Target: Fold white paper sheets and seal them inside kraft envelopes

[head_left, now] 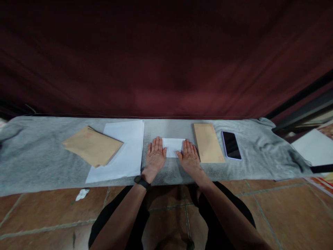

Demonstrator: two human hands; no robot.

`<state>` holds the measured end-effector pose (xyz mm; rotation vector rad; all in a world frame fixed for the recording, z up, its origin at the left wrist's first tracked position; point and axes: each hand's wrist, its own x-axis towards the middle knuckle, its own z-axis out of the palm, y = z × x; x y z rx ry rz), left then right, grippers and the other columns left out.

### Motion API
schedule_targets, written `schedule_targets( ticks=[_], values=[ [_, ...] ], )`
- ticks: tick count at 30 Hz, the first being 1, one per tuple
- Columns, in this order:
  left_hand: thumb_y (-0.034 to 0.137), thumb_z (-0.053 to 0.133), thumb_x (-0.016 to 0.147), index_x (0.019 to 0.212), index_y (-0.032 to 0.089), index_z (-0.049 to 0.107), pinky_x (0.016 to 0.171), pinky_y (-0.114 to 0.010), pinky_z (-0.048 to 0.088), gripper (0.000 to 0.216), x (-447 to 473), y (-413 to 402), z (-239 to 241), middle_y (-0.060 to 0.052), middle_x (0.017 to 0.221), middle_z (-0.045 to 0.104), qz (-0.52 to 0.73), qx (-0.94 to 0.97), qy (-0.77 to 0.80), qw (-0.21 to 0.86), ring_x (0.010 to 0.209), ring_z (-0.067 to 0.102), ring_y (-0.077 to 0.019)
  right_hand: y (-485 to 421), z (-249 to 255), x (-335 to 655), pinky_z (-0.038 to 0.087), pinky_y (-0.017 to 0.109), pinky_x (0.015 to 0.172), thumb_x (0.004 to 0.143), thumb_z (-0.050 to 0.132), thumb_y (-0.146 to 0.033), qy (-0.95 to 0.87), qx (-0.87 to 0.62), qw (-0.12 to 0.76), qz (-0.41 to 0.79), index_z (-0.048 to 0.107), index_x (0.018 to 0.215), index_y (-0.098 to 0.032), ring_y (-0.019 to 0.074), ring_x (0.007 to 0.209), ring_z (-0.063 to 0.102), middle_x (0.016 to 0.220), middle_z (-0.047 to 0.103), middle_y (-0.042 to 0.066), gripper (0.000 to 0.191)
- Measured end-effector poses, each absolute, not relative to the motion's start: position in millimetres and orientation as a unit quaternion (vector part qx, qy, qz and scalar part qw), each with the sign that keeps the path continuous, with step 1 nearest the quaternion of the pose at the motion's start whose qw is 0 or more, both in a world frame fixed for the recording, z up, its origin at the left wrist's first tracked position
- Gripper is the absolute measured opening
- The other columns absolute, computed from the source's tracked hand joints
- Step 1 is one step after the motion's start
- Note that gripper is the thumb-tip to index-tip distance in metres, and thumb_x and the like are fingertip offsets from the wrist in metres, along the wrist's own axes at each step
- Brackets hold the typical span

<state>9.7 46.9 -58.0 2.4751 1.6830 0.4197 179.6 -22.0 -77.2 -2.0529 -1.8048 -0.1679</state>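
A small white folded sheet of paper (172, 147) lies flat on the grey cloth between my hands. My left hand (156, 155) rests flat on its left end, fingers stretched out and pointing away from me. On the right end lies my right hand (189, 158), also flat, with its thumb toward the paper's middle. Just right of that hand is a stack of brown envelopes (208, 143). To the left, a stack of larger white sheets (130, 149) carries a loose pile of brown envelopes (93, 146).
A phone (231, 145) in a light purple case lies right of the envelopes. The grey cloth (265, 149) covers a long narrow surface. Behind it hangs a dark red curtain (166, 69). A crumpled white scrap (82, 194) is on the tiled floor (52, 211).
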Motion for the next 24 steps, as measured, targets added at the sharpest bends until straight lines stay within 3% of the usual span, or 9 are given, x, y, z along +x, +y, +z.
schedule_targets(
  ticks=[5, 9, 14, 20, 24],
  values=[
    [0.033, 0.035, 0.101, 0.15, 0.005, 0.042, 0.117, -0.05, 0.036, 0.057, 4, 49, -48, -0.021, 0.149, 0.051, 0.177, 0.801, 0.562, 0.104, 0.141, 0.046, -0.0319, -25, -66, 177, 0.026, 0.055, 0.121, 0.105, 0.035, -0.046, -0.667, -0.718, 0.194, -0.042, 0.031, 0.156, -0.004, 0.0334, 0.15, 0.032, 0.16, 0.033, 0.022, 0.066],
    [0.032, 0.043, 0.098, 0.146, 0.013, 0.05, 0.109, -0.046, 0.045, 0.052, -4, 53, -42, -0.015, 0.135, 0.065, 0.244, 0.767, 0.56, 0.197, 0.126, 0.059, -0.0293, -26, -59, 164, 0.017, 0.056, 0.124, 0.103, 0.04, -0.048, -0.72, -0.674, 0.165, 0.013, 0.036, 0.155, -0.009, 0.0311, 0.151, 0.029, 0.163, 0.031, 0.017, 0.065],
    [0.034, 0.06, 0.089, 0.138, 0.016, 0.058, 0.096, -0.042, 0.053, 0.052, -10, 62, -42, -0.013, 0.122, 0.07, 0.299, 0.65, 0.592, 0.371, 0.105, 0.068, -0.0267, -25, -60, 148, 0.016, 0.057, 0.124, 0.1, 0.045, -0.048, -0.72, -0.68, 0.137, 0.022, 0.037, 0.153, -0.004, 0.0349, 0.149, 0.032, 0.161, 0.032, 0.021, 0.07],
    [0.03, 0.073, 0.077, 0.14, 0.014, 0.055, 0.068, -0.029, 0.051, 0.067, -11, 65, -38, -0.002, 0.08, 0.071, 0.368, 0.463, 0.577, 0.563, 0.072, 0.066, -0.0178, -25, -58, 143, 0.021, 0.052, 0.123, 0.098, 0.049, -0.051, -0.719, -0.682, 0.135, 0.009, 0.037, 0.153, -0.001, 0.036, 0.149, 0.032, 0.16, 0.032, 0.023, 0.074],
    [0.024, 0.076, 0.07, 0.131, 0.017, 0.063, 0.061, -0.025, 0.047, 0.063, -8, 60, -24, 0.001, 0.074, 0.068, 0.392, 0.447, 0.52, 0.614, 0.066, 0.062, -0.0143, -24, -49, 142, 0.027, 0.052, 0.121, 0.099, 0.049, -0.048, -0.704, -0.694, 0.149, 0.026, 0.041, 0.152, -0.006, 0.0359, 0.145, 0.04, 0.158, 0.039, 0.021, 0.068]
  ],
)
